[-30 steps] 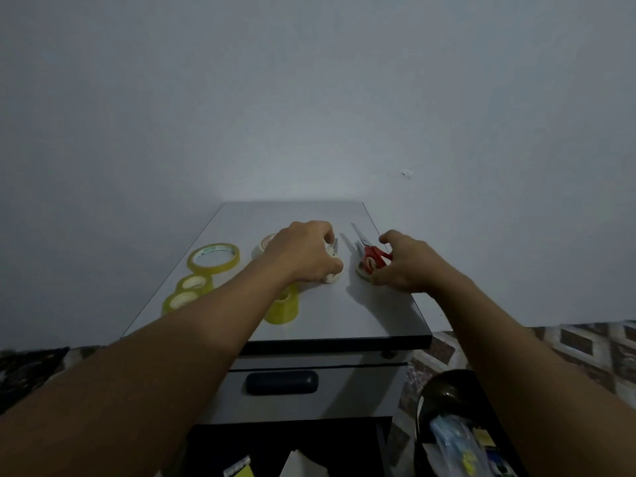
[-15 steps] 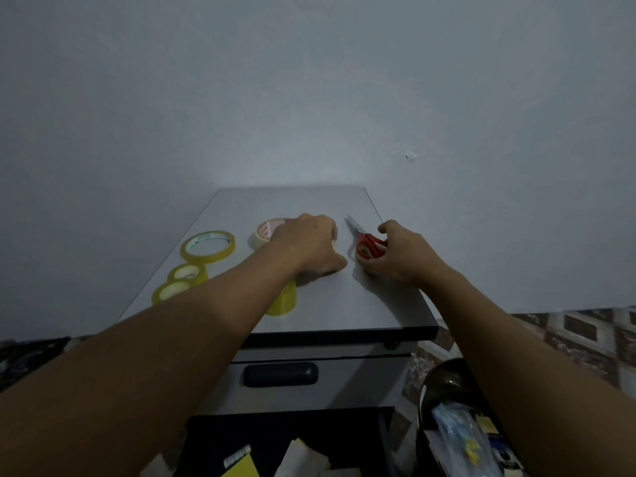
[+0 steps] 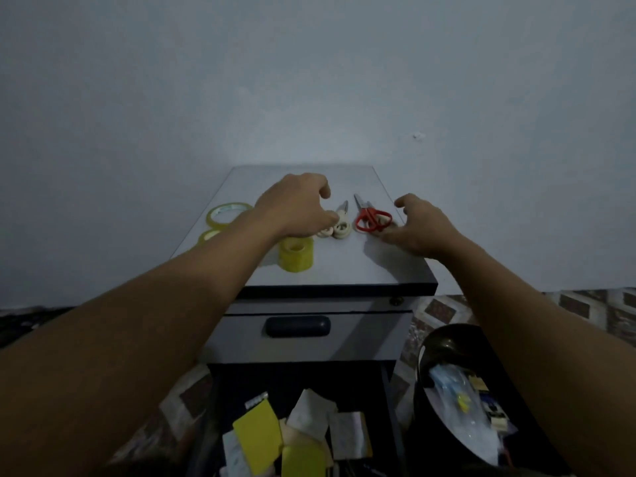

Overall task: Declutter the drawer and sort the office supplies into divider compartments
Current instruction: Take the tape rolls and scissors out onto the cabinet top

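Observation:
On the grey cabinet top (image 3: pixel 361 270) lie white-handled scissors (image 3: pixel 340 226) and red-handled scissors (image 3: pixel 372 218) side by side, blades pointing to the wall. My left hand (image 3: pixel 296 204) hovers just left of the white scissors with loosely curled fingers, its thumb close to their handle, holding nothing. To the right of the red scissors, my right hand (image 3: pixel 418 227) is spread and relaxed, and it is empty. Below, the open drawer (image 3: pixel 303 438) shows yellow sticky notes and papers in a jumble.
A thick yellow tape roll (image 3: pixel 296 258) stands near the front of the top; a larger tape ring (image 3: pixel 225 213) and a smaller one (image 3: pixel 208 235) lie at the left edge. A closed drawer with a dark handle (image 3: pixel 297 326) sits below. A dark bin (image 3: pixel 457 390) with wrappers stands at the right.
Both hands have let go of the scissors and drawn back slightly, so the white and red scissors lie uncovered. The view has tilted down, showing more of the open drawer.

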`<state>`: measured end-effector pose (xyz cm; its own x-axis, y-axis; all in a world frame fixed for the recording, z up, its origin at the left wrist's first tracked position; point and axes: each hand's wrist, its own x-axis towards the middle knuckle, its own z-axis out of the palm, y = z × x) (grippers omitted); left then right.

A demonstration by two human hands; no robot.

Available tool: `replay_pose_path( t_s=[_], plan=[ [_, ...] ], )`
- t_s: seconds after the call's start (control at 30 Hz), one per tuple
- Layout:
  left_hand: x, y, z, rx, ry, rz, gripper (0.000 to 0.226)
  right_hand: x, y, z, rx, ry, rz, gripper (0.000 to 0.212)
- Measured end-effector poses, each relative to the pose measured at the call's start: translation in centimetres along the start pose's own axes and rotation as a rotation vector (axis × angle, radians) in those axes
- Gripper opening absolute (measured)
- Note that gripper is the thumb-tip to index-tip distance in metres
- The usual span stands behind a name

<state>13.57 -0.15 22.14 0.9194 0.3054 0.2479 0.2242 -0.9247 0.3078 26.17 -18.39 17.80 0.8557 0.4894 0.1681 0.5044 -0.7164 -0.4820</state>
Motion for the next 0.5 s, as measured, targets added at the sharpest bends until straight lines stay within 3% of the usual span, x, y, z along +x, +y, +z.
replay_pose_path(
  t_s=[0.17, 0.5],
  plan=[
    [-5.0, -1.5, -0.7, -0.179, 0.07, 0.0, 0.04, -4.5, -0.7, 0.2, 0.128, 0.149, -0.066, 0.062],
    [-17.3, -5.4, 3.5, -0.615, 0.175, -0.097, 0.013, -16.6, -0.8, 5.6, 0.379, 0.261, -0.087, 0.029]
  ],
)
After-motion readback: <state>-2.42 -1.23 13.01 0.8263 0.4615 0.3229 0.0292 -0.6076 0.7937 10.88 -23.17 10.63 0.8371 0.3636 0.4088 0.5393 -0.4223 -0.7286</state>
